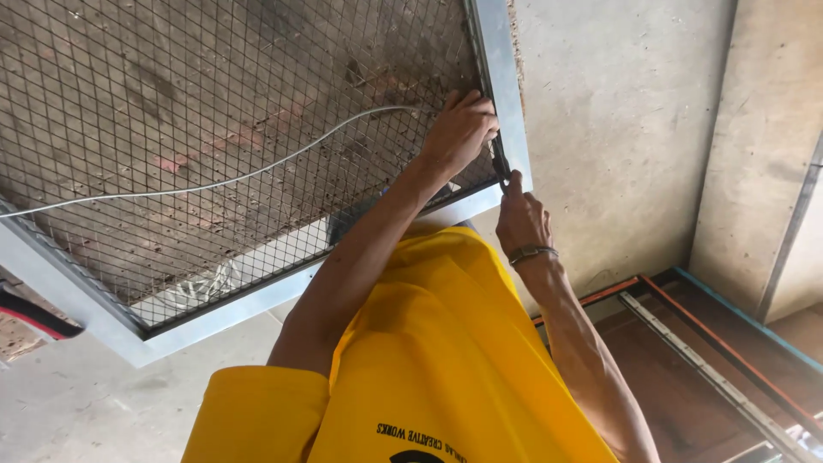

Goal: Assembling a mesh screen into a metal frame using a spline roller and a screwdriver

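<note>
At frame corner: left hand [461,129] grips mesh panel [214,129]; right hand [520,219] pinches dark tool [501,165].

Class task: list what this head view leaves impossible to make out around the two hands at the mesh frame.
- Dark tool, head view: small and mostly covered by the right hand, so its kind is unclear.
- Left hand grip: the curled fingers hide what they pinch at the metal frame.
- White cable: one end is behind the left hand, the other is cut off by the left edge.
</note>
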